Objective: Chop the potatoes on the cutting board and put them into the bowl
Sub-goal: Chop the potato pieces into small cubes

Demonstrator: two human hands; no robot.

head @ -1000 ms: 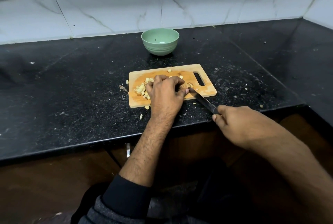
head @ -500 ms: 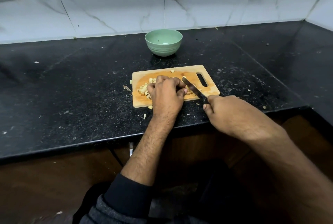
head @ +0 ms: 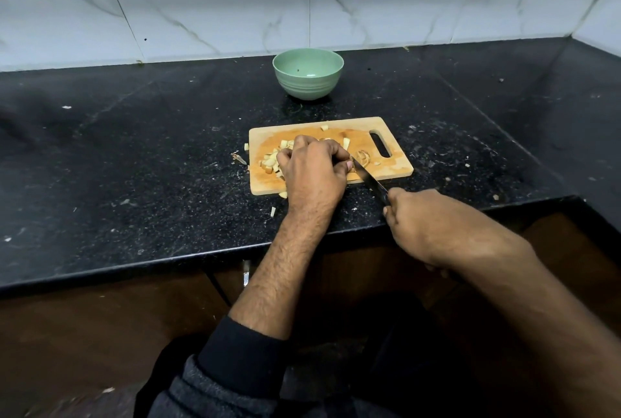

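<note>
White marble tiles back the black speckled tabletop [head: 134,148], where your wooden cutting board [head: 396,167] lies near the front edge with the green bowl [head: 308,74] well apart behind it, holding no potato that you can see. Your left hand [head: 312,170] sits curled over the potato [head: 364,158] on the board, fingers bent down on it. Your right hand [head: 416,222] is clamped round the knife [head: 368,179], whose blade touches the board just beside your left thumb. Compared with half a second ago, your right hand has drawn back toward the counter edge and the blade lies lower and flatter. Chopped potato pieces [head: 270,160] are heaped left of your left hand, as before; a few lie off the board. Your left hand hides most of the uncut piece, the knife handle is buried in your right fist, and the blade tip is hard to make out.
</note>
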